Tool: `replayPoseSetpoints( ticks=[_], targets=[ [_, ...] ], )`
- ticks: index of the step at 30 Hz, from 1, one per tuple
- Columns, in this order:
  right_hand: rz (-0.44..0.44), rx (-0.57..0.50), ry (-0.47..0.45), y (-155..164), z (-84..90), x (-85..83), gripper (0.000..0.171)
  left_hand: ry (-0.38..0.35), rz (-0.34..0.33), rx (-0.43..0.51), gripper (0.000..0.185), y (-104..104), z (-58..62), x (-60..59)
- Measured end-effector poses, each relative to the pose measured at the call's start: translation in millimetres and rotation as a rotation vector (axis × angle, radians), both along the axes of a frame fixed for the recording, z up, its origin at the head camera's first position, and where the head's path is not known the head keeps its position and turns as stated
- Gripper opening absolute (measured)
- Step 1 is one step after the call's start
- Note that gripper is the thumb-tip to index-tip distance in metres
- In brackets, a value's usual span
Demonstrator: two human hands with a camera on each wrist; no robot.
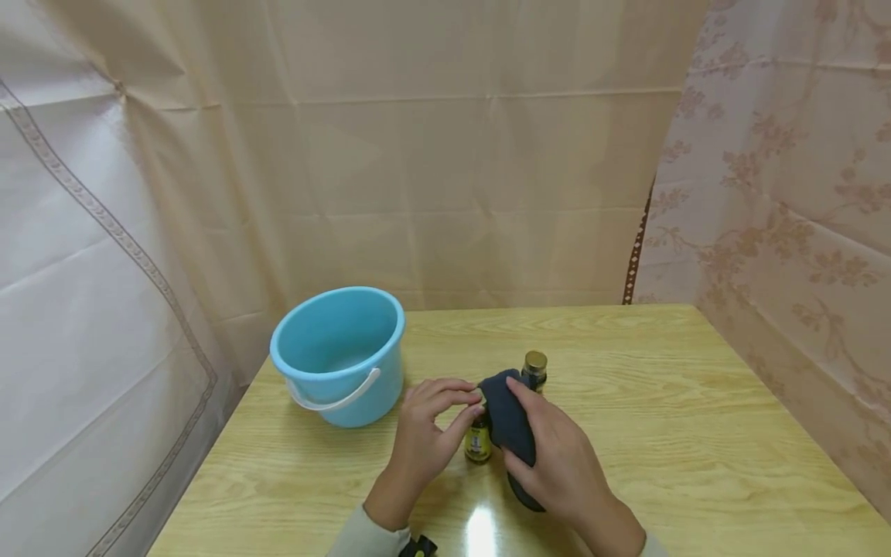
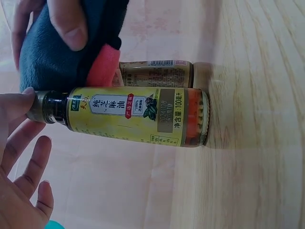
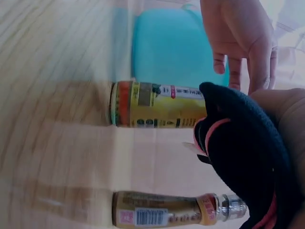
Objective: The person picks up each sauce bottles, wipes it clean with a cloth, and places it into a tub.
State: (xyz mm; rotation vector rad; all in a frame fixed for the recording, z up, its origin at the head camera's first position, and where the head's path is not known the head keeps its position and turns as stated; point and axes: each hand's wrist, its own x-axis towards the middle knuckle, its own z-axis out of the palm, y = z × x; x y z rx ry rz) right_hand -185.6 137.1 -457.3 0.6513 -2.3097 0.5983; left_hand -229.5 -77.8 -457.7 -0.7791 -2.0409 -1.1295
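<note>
A small bottle with a yellow label (image 1: 477, 445) (image 2: 138, 117) (image 3: 157, 105) stands on the wooden table (image 1: 661, 433). My left hand (image 1: 479, 404) pinches its dark cap (image 2: 47, 109) between thumb and forefinger. My right hand (image 1: 517, 429) grips a dark blue cloth (image 1: 503, 406) (image 2: 57, 57) (image 3: 243, 157) with a pink edge, holding it against the bottle's upper part from the right. A second, brown bottle with a gold cap (image 1: 534, 367) (image 2: 155, 72) (image 3: 167, 210) stands just behind the cloth.
A light blue plastic bucket (image 1: 339, 352) (image 3: 171, 47) with a white handle stands at the table's left, close to my left hand. Cloth curtains hang behind and at both sides. The table's right half holds nothing.
</note>
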Motion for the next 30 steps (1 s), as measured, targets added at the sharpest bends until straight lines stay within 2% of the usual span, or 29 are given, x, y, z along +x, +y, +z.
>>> replayPoseSetpoints(
  ticks=[6, 13, 23, 30],
  targets=[
    [0.078, -0.066, -0.002, -2, -9.1, -4.3, 0.096, -0.011, -0.008, -0.005, 0.014, 3, 1.3, -0.3],
    [0.086, -0.077, -0.050, -1, -21.6, -9.2, 0.086, -0.005, -0.001, -0.005, 0.013, 1, 0.3, -1.8],
    [0.084, -0.093, -0.227, 1, -29.5, -12.0, 0.084, 0.005, 0.001, 0.002, 0.013, 0, -0.9, -2.5],
    [0.034, -0.033, -0.430, 3, -33.8, -12.1, 0.079, -0.003, 0.006, -0.002, 0.012, 0, -1.8, -0.9]
  ],
)
